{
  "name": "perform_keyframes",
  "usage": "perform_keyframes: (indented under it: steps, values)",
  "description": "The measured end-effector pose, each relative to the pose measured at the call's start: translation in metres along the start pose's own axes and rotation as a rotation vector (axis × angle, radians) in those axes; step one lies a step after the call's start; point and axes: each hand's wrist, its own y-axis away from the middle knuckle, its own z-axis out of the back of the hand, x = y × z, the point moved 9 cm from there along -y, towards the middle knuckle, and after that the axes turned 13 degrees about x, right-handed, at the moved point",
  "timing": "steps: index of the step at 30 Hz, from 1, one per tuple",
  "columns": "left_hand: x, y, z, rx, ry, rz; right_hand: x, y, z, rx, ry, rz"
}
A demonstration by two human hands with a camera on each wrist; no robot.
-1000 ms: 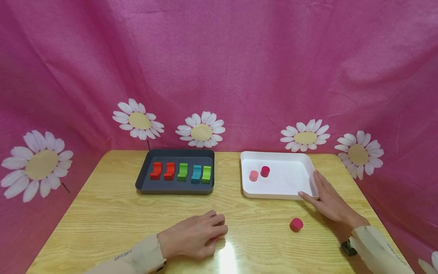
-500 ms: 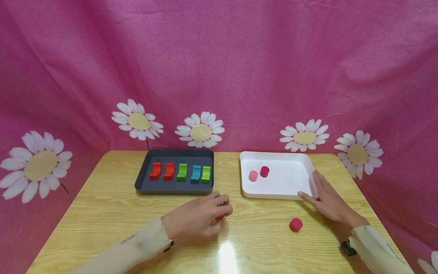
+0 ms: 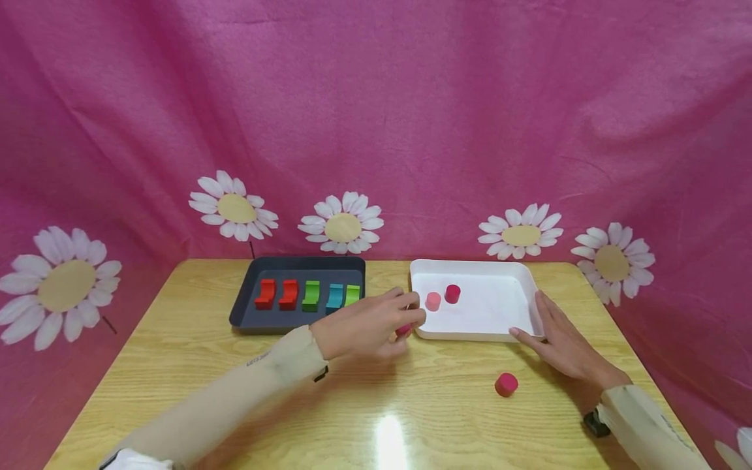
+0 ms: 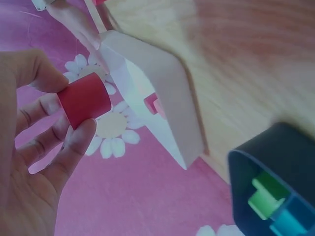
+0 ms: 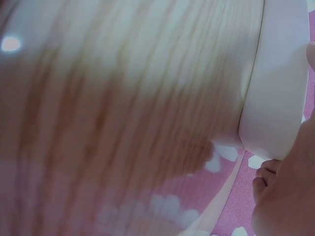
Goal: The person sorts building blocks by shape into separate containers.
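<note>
My left hand pinches a red cylindrical block between thumb and fingertips, held above the table at the left edge of the white tray. Inside that tray stand a light pink cylinder and a crimson cylinder. My right hand rests against the tray's front right corner, its thumb at the front rim and its fingers along the right side. Another crimson cylinder sits on the table in front of the tray, near the right hand.
At the left a dark grey tray holds a row of notched blocks: two red, a green, a blue and a lime one partly behind the left hand. A pink flowered curtain hangs behind the wooden table.
Carrying the red cylindrical block, my left hand has moved forward and right, from the table's middle to the white tray's left edge. My right hand stays at the tray corner.
</note>
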Motion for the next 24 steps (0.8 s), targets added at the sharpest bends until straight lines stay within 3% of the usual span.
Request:
perform_keyframes:
  steps: [8,14,24]
  values:
    - [0.004,-0.039,0.008,0.009,-0.072,-0.021,0.000,0.000,-0.001,0.003,0.001,-0.009]
    - [0.010,-0.070,0.006,0.028,-0.035,-0.028,0.000,0.000,-0.001,-0.001,0.002,-0.001]
    - [0.010,-0.124,0.007,0.032,-0.108,-0.058,0.000,0.000,0.000,0.003,0.004,-0.005]
